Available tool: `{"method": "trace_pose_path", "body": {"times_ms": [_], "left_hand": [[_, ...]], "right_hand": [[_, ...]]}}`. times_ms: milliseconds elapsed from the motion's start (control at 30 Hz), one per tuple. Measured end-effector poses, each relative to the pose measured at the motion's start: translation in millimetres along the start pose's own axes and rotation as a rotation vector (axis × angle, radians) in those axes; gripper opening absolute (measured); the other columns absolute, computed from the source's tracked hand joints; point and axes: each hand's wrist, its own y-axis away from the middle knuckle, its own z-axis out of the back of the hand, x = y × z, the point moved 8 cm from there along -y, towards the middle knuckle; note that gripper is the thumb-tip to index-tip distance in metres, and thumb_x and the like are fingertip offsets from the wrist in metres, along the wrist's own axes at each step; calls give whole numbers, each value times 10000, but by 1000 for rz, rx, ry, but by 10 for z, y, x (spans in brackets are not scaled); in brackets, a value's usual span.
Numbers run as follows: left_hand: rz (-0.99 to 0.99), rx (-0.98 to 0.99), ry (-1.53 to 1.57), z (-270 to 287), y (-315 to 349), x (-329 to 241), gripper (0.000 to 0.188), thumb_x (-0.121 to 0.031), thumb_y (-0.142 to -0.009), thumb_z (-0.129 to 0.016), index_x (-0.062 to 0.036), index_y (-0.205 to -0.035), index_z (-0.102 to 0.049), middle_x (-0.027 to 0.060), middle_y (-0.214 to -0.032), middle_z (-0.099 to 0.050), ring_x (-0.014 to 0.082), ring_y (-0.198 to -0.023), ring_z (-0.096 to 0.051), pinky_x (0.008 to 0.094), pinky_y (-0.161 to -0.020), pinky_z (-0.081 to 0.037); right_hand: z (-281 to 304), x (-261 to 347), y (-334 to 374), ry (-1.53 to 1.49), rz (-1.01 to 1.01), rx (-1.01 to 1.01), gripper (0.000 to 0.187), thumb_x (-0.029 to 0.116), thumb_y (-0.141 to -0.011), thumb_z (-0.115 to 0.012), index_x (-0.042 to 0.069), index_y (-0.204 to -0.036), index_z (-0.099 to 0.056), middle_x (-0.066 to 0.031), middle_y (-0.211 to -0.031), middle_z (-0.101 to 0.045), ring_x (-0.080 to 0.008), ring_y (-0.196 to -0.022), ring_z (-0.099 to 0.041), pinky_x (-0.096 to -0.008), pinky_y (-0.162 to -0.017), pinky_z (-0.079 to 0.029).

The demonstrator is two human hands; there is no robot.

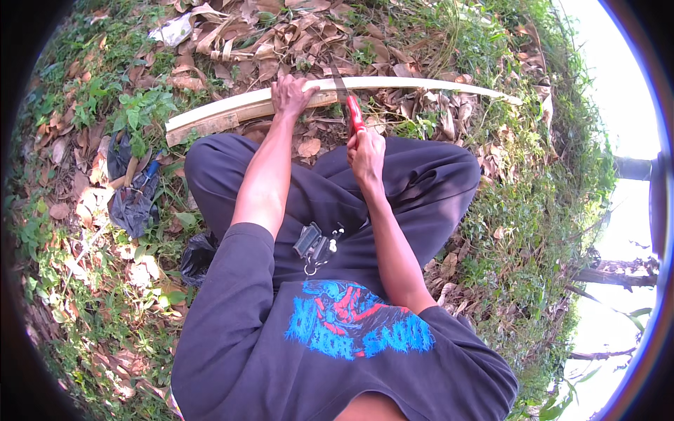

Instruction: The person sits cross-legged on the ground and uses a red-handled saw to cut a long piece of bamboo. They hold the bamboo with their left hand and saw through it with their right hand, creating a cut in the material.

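Observation:
A long, pale strip of wood [421, 83] lies across the ground in front of my crossed legs, its edges bent by the lens. My left hand [291, 97] presses down on it left of the middle, fingers wrapped over the strip. Under its left half sits a brownish wooden plank [250, 111]. In my right hand [366, 153] is a red-handled saw [354, 112], gripped by the handle. Its dark blade crosses the pale strip just right of my left hand, tip pointing away from me. Whether the blade has cut into the wood is too small to tell.
Dark plastic bags [133, 210] lie at the left, with a wooden handle [125, 175] and a blue handle [152, 169] beside them. Dry leaves [267, 49] and grass surround me. A keyring with a dark case [309, 240] rests on my lap. Branches [618, 277] stand at the right.

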Motion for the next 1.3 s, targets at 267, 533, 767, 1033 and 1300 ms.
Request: {"method": "trace_pose_path", "body": {"times_ms": [267,533,767,1033,1300], "left_hand": [[34,18,-6,-10,17,86,469,-593,-794,-714,-205,-1056,-752,93,-1051,-651,240,-1071,-550,444,-927,-382],[30,36,-7,-34,-20,14,482,-595,-783,-726,-188,-1039,-755,91,-1066,-657,243,-1084,-551,441,-947,-382],[32,11,26,-13,7,111,490,-589,-769,-742,-170,-1024,-755,96,-1055,-658,248,-1059,-562,474,-987,-374],[10,4,16,37,48,-35,487,-581,-775,-739,-167,-1033,-754,95,-1050,-650,246,-1077,-554,438,-969,-372],[34,-2,15,34,52,56,504,-588,-767,-744,-173,-1053,-752,84,-1037,-654,235,-1046,-553,430,-936,-389]], "right_hand": [[40,60,558,-188,-93,41,355,190,-932,-432,3,-639,-502,17,-491,-399,-63,-406,-354,-258,-394,-276],[-101,166,-114,54,25,0,410,268,-963,-432,17,-649,-513,11,-486,-400,-85,-387,-358,-267,-387,-272],[22,155,566,-42,1,81,386,242,-967,-423,28,-653,-487,10,-493,-403,-73,-387,-338,-249,-381,-255],[-80,62,-33,98,33,-17,412,237,-930,-431,-14,-618,-527,-48,-494,-473,-138,-419,-436,-308,-440,-351],[48,11,425,-159,-26,36,377,238,-973,-409,30,-670,-495,11,-484,-378,-76,-369,-320,-246,-361,-246]]}}
